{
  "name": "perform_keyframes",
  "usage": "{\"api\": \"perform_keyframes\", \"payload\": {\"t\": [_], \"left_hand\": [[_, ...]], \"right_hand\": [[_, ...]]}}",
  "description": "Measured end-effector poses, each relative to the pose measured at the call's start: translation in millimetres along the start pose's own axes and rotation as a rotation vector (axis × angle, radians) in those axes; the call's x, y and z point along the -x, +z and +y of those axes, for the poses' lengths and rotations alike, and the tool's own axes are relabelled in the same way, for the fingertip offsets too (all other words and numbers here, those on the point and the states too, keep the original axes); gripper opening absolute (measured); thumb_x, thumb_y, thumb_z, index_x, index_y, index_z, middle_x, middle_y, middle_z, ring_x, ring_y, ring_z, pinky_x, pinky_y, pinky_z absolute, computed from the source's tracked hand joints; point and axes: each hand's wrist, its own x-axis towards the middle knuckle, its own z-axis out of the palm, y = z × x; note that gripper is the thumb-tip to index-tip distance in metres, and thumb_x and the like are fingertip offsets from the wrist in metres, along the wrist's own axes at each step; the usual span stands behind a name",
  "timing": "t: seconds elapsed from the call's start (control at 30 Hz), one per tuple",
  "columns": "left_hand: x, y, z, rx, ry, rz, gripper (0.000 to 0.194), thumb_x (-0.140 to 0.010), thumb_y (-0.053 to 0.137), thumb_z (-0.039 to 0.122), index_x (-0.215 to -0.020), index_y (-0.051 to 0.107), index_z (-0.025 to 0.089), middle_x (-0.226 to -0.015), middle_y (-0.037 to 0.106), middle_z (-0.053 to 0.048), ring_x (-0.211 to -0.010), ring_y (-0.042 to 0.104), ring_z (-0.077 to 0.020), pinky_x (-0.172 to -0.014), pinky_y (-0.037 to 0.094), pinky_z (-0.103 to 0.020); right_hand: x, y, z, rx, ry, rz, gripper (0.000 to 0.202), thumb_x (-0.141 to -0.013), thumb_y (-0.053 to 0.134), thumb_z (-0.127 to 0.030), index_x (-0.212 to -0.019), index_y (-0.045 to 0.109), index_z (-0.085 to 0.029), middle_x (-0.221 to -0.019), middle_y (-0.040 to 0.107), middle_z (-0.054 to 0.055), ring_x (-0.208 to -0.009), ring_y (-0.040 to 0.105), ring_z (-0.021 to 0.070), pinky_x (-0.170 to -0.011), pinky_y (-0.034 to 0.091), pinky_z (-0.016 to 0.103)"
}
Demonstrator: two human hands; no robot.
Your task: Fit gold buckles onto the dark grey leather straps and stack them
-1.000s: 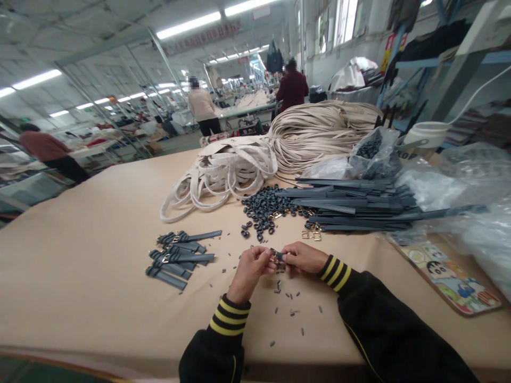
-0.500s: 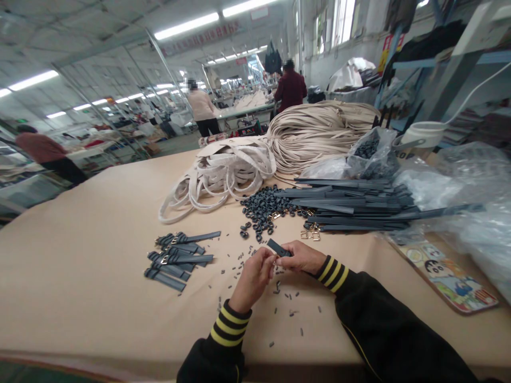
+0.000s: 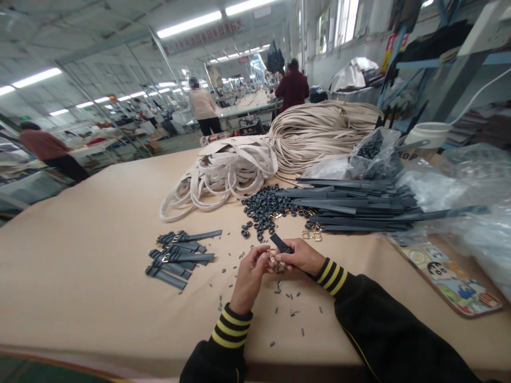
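Observation:
My right hand (image 3: 302, 256) is closed on a dark blue-grey strap (image 3: 281, 243), whose flat end sticks up past the fingers. Between the fingertips of both hands shows a small gold buckle (image 3: 272, 254), pinched by my left hand (image 3: 252, 274). How the strap meets the buckle is hidden by the fingers. Just beyond the hands lie a heap of dark loops (image 3: 265, 205) and some loose gold buckles (image 3: 312, 234). Finished-looking straps with buckles (image 3: 179, 259) are piled to the left. Small dark bits (image 3: 277, 290) are scattered on the table around my hands.
Long dark strips (image 3: 359, 205) are stacked at the right, beside plastic bags (image 3: 451, 186) and a cartoon-printed board (image 3: 449, 279). Behind lie white looped bands (image 3: 223, 170) and a big beige strap bundle (image 3: 319, 133). The tan table (image 3: 99, 223) spreads leftward. Several people stand farther off.
The gold buckle now shows between my fingertips, and the strap end is raised slightly more upright. My left fingers have shifted a little around the buckle.

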Motion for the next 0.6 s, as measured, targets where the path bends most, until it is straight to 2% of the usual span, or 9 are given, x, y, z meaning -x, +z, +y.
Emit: {"api": "perform_keyframes", "payload": {"t": [0.1,0.27,0.33,0.43,0.5,0.6], "left_hand": [[-1.7,3.9,-8.2,0.134,-0.085,0.096,0.029,-0.071,0.059,0.033,-0.092,0.052,0.013,-0.073,0.060,-0.001,-0.059,0.055,-0.0087,-0.054,0.044,-0.020],[-4.8,0.3,-9.3,0.106,-0.134,0.118,0.028,-0.065,0.064,0.033,-0.080,0.056,0.011,-0.063,0.058,0.001,-0.050,0.051,-0.0067,-0.048,0.041,-0.018],[-5.1,-4.5,-5.2,0.065,-0.119,0.145,0.027,-0.064,0.064,0.033,-0.078,0.056,0.012,-0.063,0.057,0.001,-0.051,0.052,-0.0075,-0.049,0.041,-0.018],[-4.0,-11.1,1.5,-0.012,-0.063,0.159,0.025,-0.065,0.063,0.033,-0.077,0.056,0.013,-0.062,0.056,0.002,-0.055,0.053,-0.0089,-0.051,0.043,-0.019],[-2.6,-13.2,5.2,-0.073,-0.013,0.136,0.023,-0.068,0.061,0.033,-0.078,0.057,0.013,-0.063,0.057,0.001,-0.056,0.053,-0.0093,-0.053,0.044,-0.020],[-0.2,-12.2,11.3,-0.122,0.041,0.091,0.021,-0.071,0.059,0.032,-0.079,0.057,0.013,-0.064,0.057,0.001,-0.057,0.053,-0.0096,-0.055,0.045,-0.021]], "right_hand": [[-2.1,4.6,6.1,0.115,-0.033,0.037,0.018,-0.072,0.057,-0.029,-0.080,0.055,-0.013,-0.066,0.059,0.000,-0.048,0.048,0.0075,-0.044,0.040,0.018],[-0.1,6.5,1.3,0.311,-0.042,0.034,0.015,-0.076,0.053,-0.028,-0.083,0.052,-0.015,-0.068,0.059,-0.001,-0.053,0.051,0.0095,-0.050,0.041,0.020],[0.6,3.9,-2.8,0.386,0.004,0.107,0.013,-0.080,0.048,-0.027,-0.086,0.047,-0.016,-0.061,0.057,-0.003,-0.052,0.051,0.0094,-0.053,0.040,0.020],[0.3,-1.1,-4.9,0.415,0.133,0.174,0.009,-0.083,0.035,-0.018,-0.080,0.043,-0.017,-0.053,0.051,-0.005,-0.040,0.042,0.0065,-0.045,0.035,0.018],[-0.3,-2.7,-3.7,0.395,0.180,0.132,0.012,-0.079,0.035,-0.013,-0.071,0.043,-0.016,-0.052,0.051,-0.004,-0.035,0.038,0.0051,-0.039,0.031,0.017],[-0.5,-1.0,-1.4,0.359,0.187,0.053,0.011,-0.077,0.039,-0.013,-0.069,0.046,-0.016,-0.058,0.056,-0.002,-0.038,0.043,0.0053,-0.038,0.033,0.016]]}}
